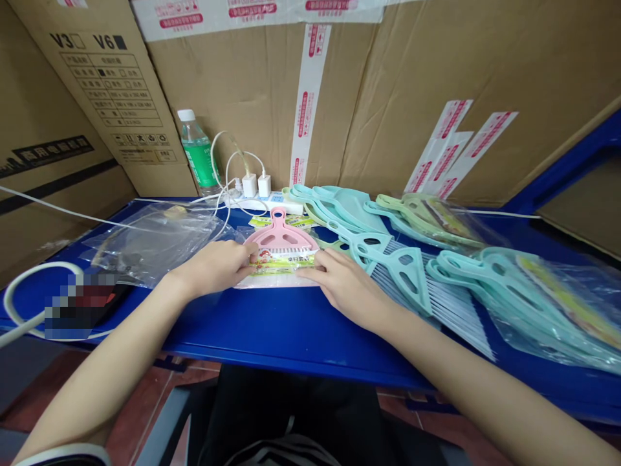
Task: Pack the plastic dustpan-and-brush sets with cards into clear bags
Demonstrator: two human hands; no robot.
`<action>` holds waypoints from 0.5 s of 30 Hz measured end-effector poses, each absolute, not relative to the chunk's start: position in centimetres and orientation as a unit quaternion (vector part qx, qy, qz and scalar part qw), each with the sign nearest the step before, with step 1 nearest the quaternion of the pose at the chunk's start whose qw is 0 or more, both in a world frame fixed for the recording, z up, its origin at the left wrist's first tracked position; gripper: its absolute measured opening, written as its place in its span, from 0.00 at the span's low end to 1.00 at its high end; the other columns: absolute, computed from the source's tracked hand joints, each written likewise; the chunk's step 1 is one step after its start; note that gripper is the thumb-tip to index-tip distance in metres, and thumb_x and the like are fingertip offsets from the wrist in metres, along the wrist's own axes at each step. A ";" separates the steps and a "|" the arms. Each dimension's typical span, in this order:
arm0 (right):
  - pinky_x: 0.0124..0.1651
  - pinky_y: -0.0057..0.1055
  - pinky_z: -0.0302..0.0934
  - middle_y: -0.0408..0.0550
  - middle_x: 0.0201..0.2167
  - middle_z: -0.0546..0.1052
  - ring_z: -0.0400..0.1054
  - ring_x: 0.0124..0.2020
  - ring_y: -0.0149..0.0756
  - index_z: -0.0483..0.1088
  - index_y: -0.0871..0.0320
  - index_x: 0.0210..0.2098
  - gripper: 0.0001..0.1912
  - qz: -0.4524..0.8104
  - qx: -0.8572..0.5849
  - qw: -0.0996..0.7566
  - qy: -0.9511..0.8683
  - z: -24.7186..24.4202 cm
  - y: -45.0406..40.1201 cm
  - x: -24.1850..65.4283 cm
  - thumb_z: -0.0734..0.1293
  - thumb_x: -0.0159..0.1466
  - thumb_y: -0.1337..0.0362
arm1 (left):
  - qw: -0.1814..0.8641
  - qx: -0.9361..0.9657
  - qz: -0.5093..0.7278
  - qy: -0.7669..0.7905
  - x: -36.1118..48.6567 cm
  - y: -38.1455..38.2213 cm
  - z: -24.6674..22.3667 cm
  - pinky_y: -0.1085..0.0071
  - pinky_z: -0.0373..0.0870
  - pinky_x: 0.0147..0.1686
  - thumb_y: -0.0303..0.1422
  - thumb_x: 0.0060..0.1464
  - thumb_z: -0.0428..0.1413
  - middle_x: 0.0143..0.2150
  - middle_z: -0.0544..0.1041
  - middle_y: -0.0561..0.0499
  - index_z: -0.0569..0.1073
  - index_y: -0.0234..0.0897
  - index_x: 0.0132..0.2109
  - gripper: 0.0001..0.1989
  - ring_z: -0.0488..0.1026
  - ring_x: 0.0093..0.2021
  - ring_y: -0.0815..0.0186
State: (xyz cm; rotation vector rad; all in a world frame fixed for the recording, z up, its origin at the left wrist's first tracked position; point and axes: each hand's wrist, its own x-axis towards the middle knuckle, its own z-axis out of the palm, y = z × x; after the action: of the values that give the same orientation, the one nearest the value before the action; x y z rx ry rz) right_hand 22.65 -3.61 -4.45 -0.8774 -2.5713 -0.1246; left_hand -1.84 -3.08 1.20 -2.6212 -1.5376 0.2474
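In the middle of the blue table lies a pink brush and dustpan set (280, 238), its handle pointing away from me. A yellow-green printed label (281, 260) runs across its near part, which looks wrapped in clear plastic. My left hand (219, 265) is closed on the left edge of this packaged set. On the right edge my right hand (347, 285) grips too, thumb and fingers pressed together by the label. Close to my right hand lie loose mint-green brushes (407, 278) with pale bristles. The fingertips are partly hidden.
Mint-green dustpans (347, 204) lie behind. Bagged sets (548, 304) rest at the right. Left of the hands are clear plastic bags (150, 239) and a blurred dark object (92, 307). A bottle (198, 155) and power strip (286, 204) stand by the cardboard (398, 84).
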 end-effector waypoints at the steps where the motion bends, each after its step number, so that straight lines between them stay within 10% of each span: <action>1: 0.36 0.35 0.58 0.51 0.33 0.70 0.62 0.36 0.41 0.77 0.54 0.47 0.25 -0.042 -0.318 0.204 -0.925 -4.4 -3.6 22.7 0.55 0.63 0.80 | 0.048 -0.859 0.079 -0.503 -1.9 -3.0 1.2 0.70 0.58 0.23 0.35 0.61 0.49 0.25 0.73 0.51 0.69 0.38 0.39 0.07 0.72 0.25 0.62; 15: 0.37 0.37 0.61 0.49 0.31 0.69 0.62 0.36 0.42 0.74 0.54 0.53 0.21 -0.041 -0.302 0.181 -0.935 -4.0 -3.8 22.8 0.58 0.66 0.73 | -0.055 -0.885 0.035 -0.461 -2.4 -3.0 1.4 0.70 0.62 0.30 0.31 0.61 0.44 0.33 0.77 0.49 0.70 0.37 0.38 0.09 0.73 0.30 0.64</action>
State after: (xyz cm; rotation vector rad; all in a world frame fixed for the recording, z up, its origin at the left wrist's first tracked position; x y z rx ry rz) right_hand 22.80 -3.78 -3.98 -0.8531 -2.6401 -0.1163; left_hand -2.38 -3.00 1.35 -2.8816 -1.5021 0.1153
